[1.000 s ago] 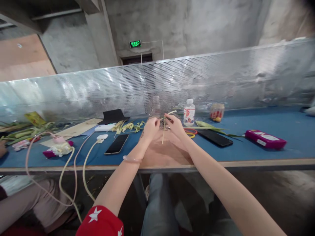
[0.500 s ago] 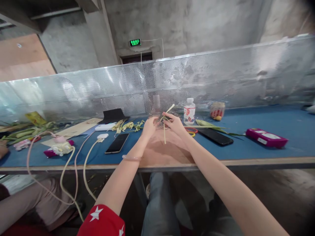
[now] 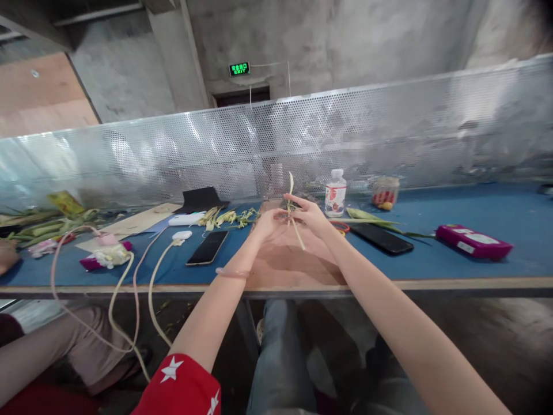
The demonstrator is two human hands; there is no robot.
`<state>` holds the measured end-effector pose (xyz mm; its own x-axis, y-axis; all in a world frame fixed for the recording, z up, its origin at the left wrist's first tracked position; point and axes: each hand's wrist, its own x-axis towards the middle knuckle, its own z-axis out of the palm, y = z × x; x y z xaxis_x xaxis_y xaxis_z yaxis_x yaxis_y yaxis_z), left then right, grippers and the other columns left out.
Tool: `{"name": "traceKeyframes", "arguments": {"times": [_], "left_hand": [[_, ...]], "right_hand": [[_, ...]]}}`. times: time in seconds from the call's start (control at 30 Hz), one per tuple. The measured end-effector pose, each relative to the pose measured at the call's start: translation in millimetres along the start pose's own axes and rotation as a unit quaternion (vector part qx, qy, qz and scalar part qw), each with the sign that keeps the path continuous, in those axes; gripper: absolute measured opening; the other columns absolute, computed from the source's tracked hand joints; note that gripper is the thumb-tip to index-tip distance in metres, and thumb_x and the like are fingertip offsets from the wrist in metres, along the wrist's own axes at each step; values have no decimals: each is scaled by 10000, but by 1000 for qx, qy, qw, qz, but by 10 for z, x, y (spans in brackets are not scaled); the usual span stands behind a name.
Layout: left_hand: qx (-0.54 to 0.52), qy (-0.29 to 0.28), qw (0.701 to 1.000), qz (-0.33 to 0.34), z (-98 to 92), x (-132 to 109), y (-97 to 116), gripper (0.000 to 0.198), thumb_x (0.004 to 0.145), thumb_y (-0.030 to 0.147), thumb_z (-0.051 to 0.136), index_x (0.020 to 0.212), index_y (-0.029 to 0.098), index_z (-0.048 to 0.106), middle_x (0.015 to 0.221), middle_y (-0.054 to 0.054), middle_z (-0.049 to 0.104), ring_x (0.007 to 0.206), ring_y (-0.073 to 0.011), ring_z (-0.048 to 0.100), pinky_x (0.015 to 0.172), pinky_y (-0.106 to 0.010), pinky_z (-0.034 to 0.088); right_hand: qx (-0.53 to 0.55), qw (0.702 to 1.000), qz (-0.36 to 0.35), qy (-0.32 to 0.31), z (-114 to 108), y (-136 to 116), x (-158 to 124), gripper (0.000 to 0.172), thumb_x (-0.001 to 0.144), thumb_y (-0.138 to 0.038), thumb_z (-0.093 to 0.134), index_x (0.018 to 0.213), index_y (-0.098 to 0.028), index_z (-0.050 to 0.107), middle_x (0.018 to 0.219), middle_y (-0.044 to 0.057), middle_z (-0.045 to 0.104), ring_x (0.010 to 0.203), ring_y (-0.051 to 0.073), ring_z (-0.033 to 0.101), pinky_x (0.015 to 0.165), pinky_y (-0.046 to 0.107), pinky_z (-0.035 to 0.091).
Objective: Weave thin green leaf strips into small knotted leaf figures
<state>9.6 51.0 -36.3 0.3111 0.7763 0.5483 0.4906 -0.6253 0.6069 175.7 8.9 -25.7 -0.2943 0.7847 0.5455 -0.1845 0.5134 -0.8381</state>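
A narrow pale-green plant strip (image 3: 298, 235) stands between my hands, one end pointing up and the other slanting down to the right. My left hand (image 3: 270, 223) is closed, its fingertips pinching the strip near its middle. From the other side my right hand (image 3: 311, 215) grips the same strip, with thumb and fingers together. Some dark, wiry tangled material (image 3: 306, 199) lies just behind the fingers; whether I touch it is hidden. Below my hands is a brown board (image 3: 298, 271) on the blue table (image 3: 466, 210).
Phones (image 3: 207, 248) (image 3: 382, 237) lie on both sides. To the right are a white bottle (image 3: 336, 196), a jar (image 3: 386, 193) and a purple pack (image 3: 473, 241). Leaf scraps (image 3: 231, 218) and charging cables (image 3: 153, 282) lie left. A perforated metal screen (image 3: 194, 155) runs behind. Another person's hand (image 3: 6, 259) shows far left.
The strip has turned: its upper end leaned right and now stands nearly upright, while its lower end has swung right. My left hand has come slightly closer to the right one.
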Motion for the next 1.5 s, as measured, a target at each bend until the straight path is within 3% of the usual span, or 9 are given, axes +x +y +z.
{"name": "traceKeyframes", "arguments": {"times": [0.27, 0.57, 0.63, 0.73, 0.83, 1.0, 1.1, 1.2, 1.5], "left_hand": [[-58, -2, 998, -38, -25, 3, 61, 127, 639, 222, 705, 740, 160, 661, 751, -42, 687, 715, -177, 629, 763, -322, 488], [-229, -1, 966, -117, -24, -13, 126, 247, 674, 334, 716, 745, 145, 574, 631, -30, 645, 588, -154, 621, 630, -327, 527], [-276, -7, 953, -128, -33, -24, 168, 249, 683, 316, 717, 774, 145, 562, 656, -30, 658, 602, -150, 635, 669, -340, 536], [-334, -26, 932, -139, -46, -39, 206, 238, 686, 257, 724, 792, 140, 546, 672, -37, 669, 628, -151, 657, 716, -342, 538], [-375, -54, 914, -147, -52, -43, 199, 203, 692, 201, 718, 777, 128, 548, 683, -62, 678, 635, -155, 667, 721, -332, 540], [-419, -60, 895, -139, -57, -34, 165, 156, 717, 181, 697, 766, 127, 559, 724, -60, 683, 668, -136, 670, 759, -302, 532], [-425, -54, 895, -127, -53, -39, 166, 201, 678, 171, 731, 746, 126, 548, 753, -54, 682, 699, -142, 675, 788, -310, 524], [-414, -42, 902, -118, -39, -44, 170, 262, 633, 180, 765, 740, 124, 533, 754, -47, 678, 684, -143, 671, 767, -316, 522], [-324, 20, 939, -112, -24, -27, 174, 342, 575, 297, 793, 696, 142, 512, 644, -15, 636, 601, -139, 631, 535, -229, 466]], "right_hand": [[3, 1000, -2, -11, 15, -54, -28, 645, 667, -200, 628, 1300, -205, 499, 923, 38, 683, 720, 129, 612, 693, 273, 506], [-112, 990, -31, 74, -44, 21, 16, 664, 678, -152, 559, 1335, -186, 466, 539, -57, 510, 454, 75, 378, 466, 206, 393], [-136, 986, -41, 87, -51, 53, 35, 671, 666, -144, 564, 1330, -177, 472, 604, -33, 566, 464, 77, 378, 479, 216, 402], [-163, 979, -62, 109, -62, 103, 72, 661, 664, -134, 550, 1319, -184, 482, 939, 46, 653, 520, 74, 423, 538, 233, 439], [-175, 973, -83, 126, -77, 141, 107, 642, 677, -136, 533, 1313, -202, 487, 1226, 75, 559, 564, 69, 449, 598, 248, 460], [-166, 976, -81, 113, -91, 140, 115, 659, 670, -156, 568, 1322, -178, 477, 1060, 71, 637, 555, 76, 451, 558, 232, 440], [-146, 984, -57, 86, -83, 119, 81, 689, 675, -188, 586, 1348, -156, 443, 708, 12, 638, 486, 78, 422, 472, 207, 395], [-122, 990, -35, 68, -73, 100, 48, 691, 683, -207, 590, 1354, -147, 433, 568, -33, 569, 451, 71, 410, 444, 192, 375], [-89, 993, -2, 72, -3, 47, 39, 608, 717, -203, 550, 1313, -102, 480, 924, 76, 682, 655, 113, 583, 633, 255, 499]]}}
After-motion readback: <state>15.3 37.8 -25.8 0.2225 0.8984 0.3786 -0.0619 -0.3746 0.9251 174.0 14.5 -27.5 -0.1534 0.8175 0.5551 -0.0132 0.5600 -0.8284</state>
